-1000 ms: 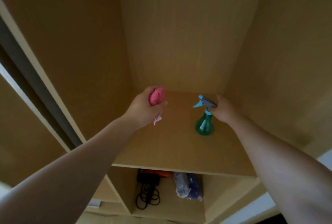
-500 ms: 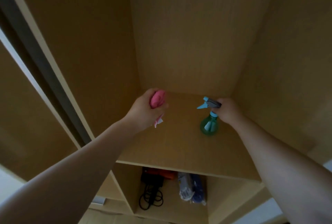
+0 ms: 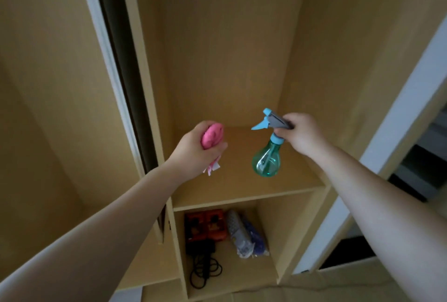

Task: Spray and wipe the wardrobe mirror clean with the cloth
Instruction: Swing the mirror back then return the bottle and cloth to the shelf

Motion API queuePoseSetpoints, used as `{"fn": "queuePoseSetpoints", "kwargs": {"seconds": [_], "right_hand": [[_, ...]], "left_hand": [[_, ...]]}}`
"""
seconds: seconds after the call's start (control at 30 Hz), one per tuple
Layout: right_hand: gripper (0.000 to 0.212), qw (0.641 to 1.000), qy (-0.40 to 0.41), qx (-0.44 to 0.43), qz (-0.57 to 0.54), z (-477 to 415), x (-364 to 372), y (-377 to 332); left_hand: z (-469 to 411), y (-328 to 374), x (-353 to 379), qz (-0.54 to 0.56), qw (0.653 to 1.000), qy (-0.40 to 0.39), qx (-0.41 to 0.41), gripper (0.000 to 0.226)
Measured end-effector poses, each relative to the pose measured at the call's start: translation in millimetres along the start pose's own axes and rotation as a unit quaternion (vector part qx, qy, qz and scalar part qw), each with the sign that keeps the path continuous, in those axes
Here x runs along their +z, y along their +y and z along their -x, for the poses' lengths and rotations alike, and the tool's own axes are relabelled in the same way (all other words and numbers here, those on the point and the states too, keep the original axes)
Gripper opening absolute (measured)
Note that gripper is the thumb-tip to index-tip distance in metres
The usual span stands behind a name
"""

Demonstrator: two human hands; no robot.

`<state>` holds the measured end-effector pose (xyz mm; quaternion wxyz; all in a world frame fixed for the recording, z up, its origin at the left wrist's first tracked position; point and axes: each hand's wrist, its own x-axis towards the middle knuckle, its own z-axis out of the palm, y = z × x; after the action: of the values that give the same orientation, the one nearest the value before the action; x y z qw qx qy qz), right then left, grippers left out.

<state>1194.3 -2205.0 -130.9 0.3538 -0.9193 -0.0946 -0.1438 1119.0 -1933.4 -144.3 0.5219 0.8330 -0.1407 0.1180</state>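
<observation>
My left hand (image 3: 193, 151) is closed around a bunched pink cloth (image 3: 212, 135), with a small white tag hanging below the fingers. My right hand (image 3: 302, 133) grips the grey and blue trigger head of a green spray bottle (image 3: 267, 160); the bottle hangs in the air above the wooden shelf (image 3: 242, 185), nozzle pointing left. Both hands are inside the open wardrobe compartment. A sliding door edge with a white frame and dark strip (image 3: 113, 64) runs down the left. No mirror face is visible.
Below the shelf, a lower compartment holds an orange box (image 3: 205, 225), a black cable (image 3: 205, 270) and a plastic-wrapped bundle (image 3: 246, 236). Wooden walls close in at the back and right. A white door frame (image 3: 387, 147) slants down the right side.
The spray bottle has been lifted off the shelf by my right hand. Both hands have drawn back toward me, and the view has turned so more of the sliding door shows.
</observation>
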Motion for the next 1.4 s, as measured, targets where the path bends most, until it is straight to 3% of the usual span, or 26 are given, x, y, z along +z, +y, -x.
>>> {"fn": "queuePoseSetpoints", "kwargs": {"seconds": [0.13,0.43,0.6,1.03,1.4], "right_hand": [[0.016,0.998,0.025,-0.035,-0.040,44.7,-11.2,-40.1],[0.042,0.987,-0.026,-0.129,-0.097,124.5,-9.0,-105.0],[0.024,0.977,-0.069,-0.149,-0.133,166.4,14.8,-126.1],[0.021,0.960,-0.150,-0.168,-0.167,227.0,87.6,-209.8],[0.017,0.978,-0.133,-0.100,-0.125,239.9,206.6,-275.6]], "left_hand": [[32.5,14.2,-24.8,-0.005,1.000,-0.003,0.013,0.041],[120.5,31.4,-62.9,-0.033,0.999,0.040,-0.016,0.035],[190.6,33.1,-83.9,-0.061,0.991,0.102,-0.070,0.034],[311.1,14.6,-169.4,-0.113,0.973,0.178,-0.095,0.025],[313.5,-86.8,-274.5,-0.098,0.982,0.134,-0.092,0.026]]}}
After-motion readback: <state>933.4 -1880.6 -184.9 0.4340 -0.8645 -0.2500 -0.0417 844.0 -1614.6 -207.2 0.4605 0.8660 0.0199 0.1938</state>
